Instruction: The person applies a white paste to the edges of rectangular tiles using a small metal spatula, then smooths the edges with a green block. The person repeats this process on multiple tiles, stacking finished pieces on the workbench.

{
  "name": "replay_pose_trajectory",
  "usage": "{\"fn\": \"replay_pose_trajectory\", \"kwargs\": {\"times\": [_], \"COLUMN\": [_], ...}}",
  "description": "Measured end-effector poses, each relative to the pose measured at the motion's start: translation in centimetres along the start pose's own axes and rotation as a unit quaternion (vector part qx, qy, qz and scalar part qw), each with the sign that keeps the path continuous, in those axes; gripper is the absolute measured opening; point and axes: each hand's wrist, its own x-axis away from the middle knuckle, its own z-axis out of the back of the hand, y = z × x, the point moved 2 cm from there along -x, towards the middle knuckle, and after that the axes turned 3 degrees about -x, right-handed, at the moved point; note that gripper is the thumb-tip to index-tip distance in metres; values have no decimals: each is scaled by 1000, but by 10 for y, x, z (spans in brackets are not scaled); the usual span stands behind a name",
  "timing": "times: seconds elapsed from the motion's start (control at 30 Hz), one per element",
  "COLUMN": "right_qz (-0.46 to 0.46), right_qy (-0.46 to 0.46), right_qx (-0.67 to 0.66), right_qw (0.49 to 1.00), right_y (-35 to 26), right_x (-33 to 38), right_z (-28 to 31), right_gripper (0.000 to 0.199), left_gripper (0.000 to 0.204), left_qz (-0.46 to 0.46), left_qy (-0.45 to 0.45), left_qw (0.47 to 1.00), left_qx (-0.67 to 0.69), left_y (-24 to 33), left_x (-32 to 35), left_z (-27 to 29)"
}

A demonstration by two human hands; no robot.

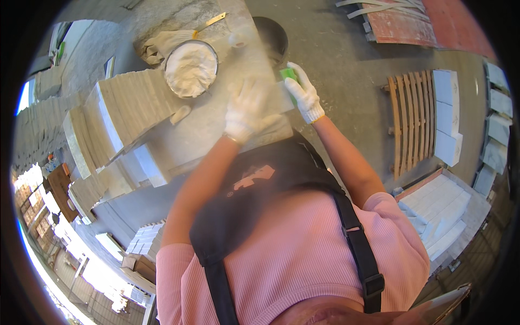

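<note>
Both my hands wear white knitted gloves. My right hand (306, 100) is closed around a small green block-like tool (287, 73) at the table's right edge. A pale flat piece lies beneath it, too blurred to tell whether it belongs to the tool. Over the dusty tabletop (200, 135), my left hand (246, 111) is smeared by motion, its fingers stretched out and thumb apart, with nothing seen in it. A round bowl of white powder or paste (190, 69) stands farther to the left. Near its foot lies a small pale lump (180, 114).
A stack of pale slabs (135, 100) borders the table's left. Behind the bowl lie a crumpled cloth (160, 47) and a yellow-handled tool (212, 21). A dark round bucket (271, 38) stands beyond the right edge. A wooden pallet (411, 122) and white blocks (447, 116) are at right.
</note>
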Motion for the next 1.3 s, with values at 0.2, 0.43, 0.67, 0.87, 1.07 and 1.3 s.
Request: {"fn": "replay_pose_trajectory", "kwargs": {"times": [0.2,0.43,0.67,0.87,1.07,1.3], "right_qz": [100,33,50,1,35,-4], "right_qy": [-6,-31,-24,-31,-39,-35], "right_qx": [124,-15,30,38,0,91], "right_qw": [987,999,998,999,999,995], "right_y": [0,-9,-16,-10,-4,-4], "right_x": [24,9,8,13,5,16], "right_z": [11,4,0,8,3,11], "right_gripper": [52,53,55,57,55,57], "left_gripper": [83,83,82,82,84,85], "left_qz": [9,-6,11,-5,-5,-7], "left_qy": [-18,1,-8,-7,-5,-15], "left_qw": [999,1000,1000,1000,1000,1000], "left_qx": [42,13,16,-2,0,0], "left_y": [0,0,-2,0,0,0], "left_x": [-1,0,1,-1,-1,-1], "left_z": [-1,-1,-5,0,-1,1]}}
